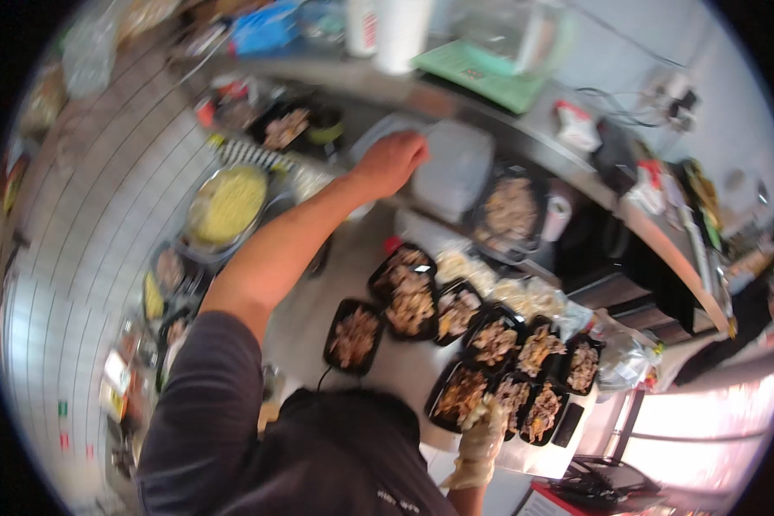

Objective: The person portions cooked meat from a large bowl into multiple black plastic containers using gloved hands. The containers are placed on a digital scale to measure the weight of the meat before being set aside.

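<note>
My bare left hand reaches far forward with its fingers curled, beside a translucent plastic lid or tub; blur hides whether it holds anything. My right hand, in a pale glove, is low at the right, at the edge of black plastic trays of chopped meat; its fingertips are unclear. Several more such trays stand across the metal worktop, among them one with shredded meat nearer my body. A larger clear-topped tub of meat lies beyond them.
Bags of pale food line the back of the trays. At left stands a round bowl of yellow shreds. The raised metal shelf holds white foam cups and a green board. A black phone-like object lies at the right edge.
</note>
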Tool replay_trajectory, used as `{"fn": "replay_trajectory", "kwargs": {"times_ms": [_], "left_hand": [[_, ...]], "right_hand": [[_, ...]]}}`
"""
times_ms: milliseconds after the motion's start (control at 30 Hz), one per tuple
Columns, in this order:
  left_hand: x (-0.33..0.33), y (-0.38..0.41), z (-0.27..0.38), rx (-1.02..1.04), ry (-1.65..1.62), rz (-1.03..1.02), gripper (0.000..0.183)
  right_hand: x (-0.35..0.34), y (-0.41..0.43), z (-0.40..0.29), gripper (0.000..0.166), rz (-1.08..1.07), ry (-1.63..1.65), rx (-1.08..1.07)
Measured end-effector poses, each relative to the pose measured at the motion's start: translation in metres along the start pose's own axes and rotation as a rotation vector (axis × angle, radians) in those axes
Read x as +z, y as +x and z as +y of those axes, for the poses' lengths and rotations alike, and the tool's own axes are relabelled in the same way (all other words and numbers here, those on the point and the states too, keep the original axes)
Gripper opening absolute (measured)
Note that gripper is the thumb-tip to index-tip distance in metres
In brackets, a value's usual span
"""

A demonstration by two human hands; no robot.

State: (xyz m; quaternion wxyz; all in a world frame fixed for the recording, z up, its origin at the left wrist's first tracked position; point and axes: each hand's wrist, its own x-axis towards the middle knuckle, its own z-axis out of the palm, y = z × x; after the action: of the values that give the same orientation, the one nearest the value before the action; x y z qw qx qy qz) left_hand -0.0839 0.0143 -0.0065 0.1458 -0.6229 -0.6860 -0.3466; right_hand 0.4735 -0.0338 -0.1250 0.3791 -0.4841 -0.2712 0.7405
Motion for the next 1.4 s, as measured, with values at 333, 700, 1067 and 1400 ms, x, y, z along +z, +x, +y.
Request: {"fn": "replay_trajectory", "kwargs": {"times_ms": [333, 700, 1067, 1400], "left_hand": [[-0.031, -0.491, 0.058, -1.163, -0.654, 1.075, 0.044], [-0.092, -0.61, -0.04, -1.477, -0.326, 1.368, 0.026], [-0.137, -0.595, -0.079, -1.43, 0.549, 0.138, 0.109], [-0.177, -0.557, -0.079, -1.237, 0.4, -0.691, 0.14]], "right_hand": [[0.076, -0.004, 0.043, 0.021, -0.228, -0.165, 0.046], [0.164, -0.019, 0.086, 0.022, -0.319, -0.499, 0.046], [0.172, -0.044, 0.1, 0.018, -0.146, -0.468, -0.02], [0.133, -0.037, 0.111, 0.019, 0.05, -0.367, -0.11]]}}
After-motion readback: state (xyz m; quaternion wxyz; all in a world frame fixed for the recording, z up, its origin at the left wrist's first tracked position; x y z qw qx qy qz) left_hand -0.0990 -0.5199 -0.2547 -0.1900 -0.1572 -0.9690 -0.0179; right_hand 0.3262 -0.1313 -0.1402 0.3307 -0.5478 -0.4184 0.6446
